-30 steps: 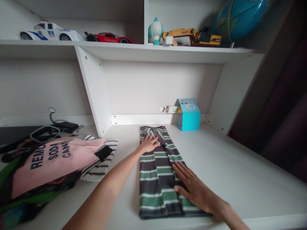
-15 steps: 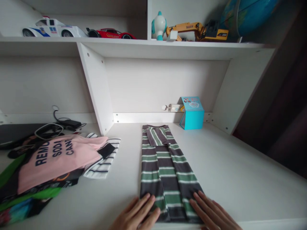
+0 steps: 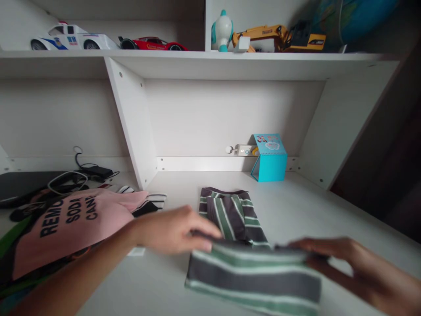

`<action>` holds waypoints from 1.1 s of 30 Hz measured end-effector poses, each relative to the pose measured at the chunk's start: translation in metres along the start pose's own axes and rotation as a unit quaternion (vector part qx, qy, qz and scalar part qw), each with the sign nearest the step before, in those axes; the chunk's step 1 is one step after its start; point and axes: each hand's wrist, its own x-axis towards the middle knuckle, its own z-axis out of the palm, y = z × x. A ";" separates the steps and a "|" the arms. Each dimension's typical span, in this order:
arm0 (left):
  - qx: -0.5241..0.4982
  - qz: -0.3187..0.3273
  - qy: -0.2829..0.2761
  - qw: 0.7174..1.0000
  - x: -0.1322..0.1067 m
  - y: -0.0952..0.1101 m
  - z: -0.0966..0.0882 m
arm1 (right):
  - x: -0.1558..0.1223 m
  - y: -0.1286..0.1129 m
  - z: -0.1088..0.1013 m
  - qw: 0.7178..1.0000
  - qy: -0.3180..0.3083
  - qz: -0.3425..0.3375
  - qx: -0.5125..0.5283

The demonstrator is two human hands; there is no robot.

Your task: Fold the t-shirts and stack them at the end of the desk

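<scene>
A striped garment (image 3: pixel 250 267) in grey, green and white lies on the white desk (image 3: pixel 309 210). Its near end is lifted off the desk and held over the rest of the garment, whose far part (image 3: pixel 230 210) still lies flat. My left hand (image 3: pixel 171 230) pinches the left corner of the raised edge. My right hand (image 3: pixel 332 252) grips the right corner. Both hands are blurred by motion.
A pile of clothes topped by a pink printed shirt (image 3: pixel 66 224) lies at the left, with cables (image 3: pixel 72 177) behind it. A turquoise box (image 3: pixel 271 158) stands at the back wall. Toy cars (image 3: pixel 75 38), a toy excavator (image 3: pixel 279 37) and a globe (image 3: pixel 365 13) sit on the upper shelf.
Both hands went from lying flat on the garment's near end to gripping its corners. They have lifted that end up and forward over the far part.
</scene>
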 end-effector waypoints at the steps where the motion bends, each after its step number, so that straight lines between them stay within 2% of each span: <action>1: -0.038 -0.010 0.002 0.999 0.025 -0.011 -0.019 | 0.028 0.011 -0.006 0.996 -0.075 0.003 0.050; 2: -0.073 -0.022 0.025 0.997 0.050 -0.027 -0.034 | 0.056 0.024 -0.008 0.991 -0.097 0.012 0.088; 3: -0.100 -0.044 0.050 0.993 0.074 -0.047 -0.043 | 0.083 0.037 -0.004 0.989 -0.083 0.029 0.115; 4: -0.124 -0.075 0.064 0.987 0.096 -0.070 -0.047 | 0.107 0.050 0.004 0.986 -0.074 0.061 0.139; 6: -0.165 -0.177 0.100 0.965 0.128 -0.116 -0.043 | 0.142 0.073 0.030 0.982 -0.075 0.090 0.150; 8: -0.171 -0.216 0.113 0.955 0.144 -0.150 -0.033 | 0.160 0.089 0.057 0.979 -0.078 0.108 0.153; 10: -0.171 -0.218 0.113 0.954 0.149 -0.168 -0.028 | 0.166 0.099 0.072 0.978 -0.078 0.117 0.155; 14: -0.183 -0.152 0.103 0.966 0.149 -0.178 -0.041 | 0.172 0.112 0.070 0.979 -0.057 0.128 0.151; 17: -0.102 -0.144 0.136 0.975 0.158 -0.190 -0.047 | 0.185 0.125 0.072 0.980 -0.036 0.165 0.108; 20: -0.004 -0.191 0.171 0.967 0.167 -0.208 -0.034 | 0.196 0.137 0.091 0.975 -0.038 0.214 0.048; 24: 0.039 -0.208 0.207 0.955 0.167 -0.223 -0.008 | 0.199 0.143 0.114 0.966 -0.060 0.250 0.006; 28: 0.057 -0.205 0.199 0.957 0.161 -0.220 -0.003 | 0.194 0.137 0.114 0.961 -0.074 0.267 -0.003; 33: 0.058 -0.167 0.193 0.965 0.150 -0.199 -0.021 | 0.189 0.126 0.095 0.968 -0.032 0.249 -0.002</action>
